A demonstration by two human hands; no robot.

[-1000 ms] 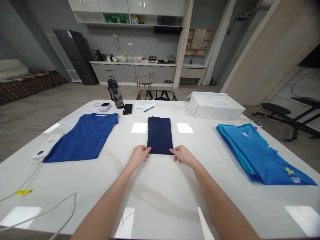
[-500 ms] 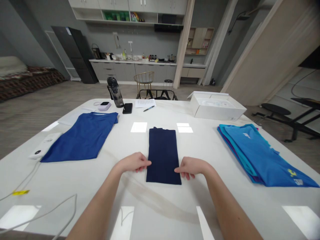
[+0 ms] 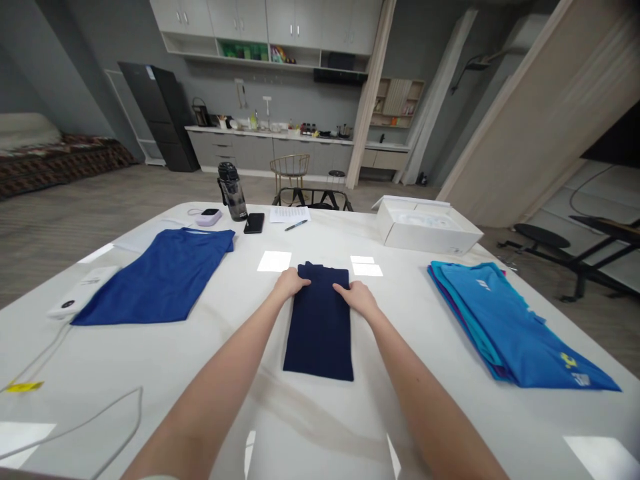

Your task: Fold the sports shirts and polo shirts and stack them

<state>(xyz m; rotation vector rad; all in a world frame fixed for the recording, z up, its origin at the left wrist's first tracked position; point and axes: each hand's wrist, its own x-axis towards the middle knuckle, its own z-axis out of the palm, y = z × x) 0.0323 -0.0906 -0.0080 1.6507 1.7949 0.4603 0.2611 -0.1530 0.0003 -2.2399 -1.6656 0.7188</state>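
A navy shirt (image 3: 320, 327), folded into a narrow rectangle, lies flat on the white table in front of me. My left hand (image 3: 292, 283) pinches its left edge near the far end, thumb on top. On the opposite side my right hand (image 3: 358, 296) grips the right edge at about the same height, its thumb also lying on the cloth. The other fingertips of both hands are partly hidden at or under the edges. The shirt's far end shows a small uneven fold between the hands.
A blue shirt (image 3: 160, 280) lies left beside a white power strip (image 3: 85, 291) with cables. At right is a stack of folded blue shirts (image 3: 515, 327). Farther back stand a bottle (image 3: 233, 193), phone (image 3: 255, 223), paper (image 3: 289, 214), pen (image 3: 296, 225) and open white box (image 3: 425, 227).
Both hands have slid away from me along the navy shirt's sides, from its nearer half to its far end, and now hold its edges there. The view has shifted slightly.
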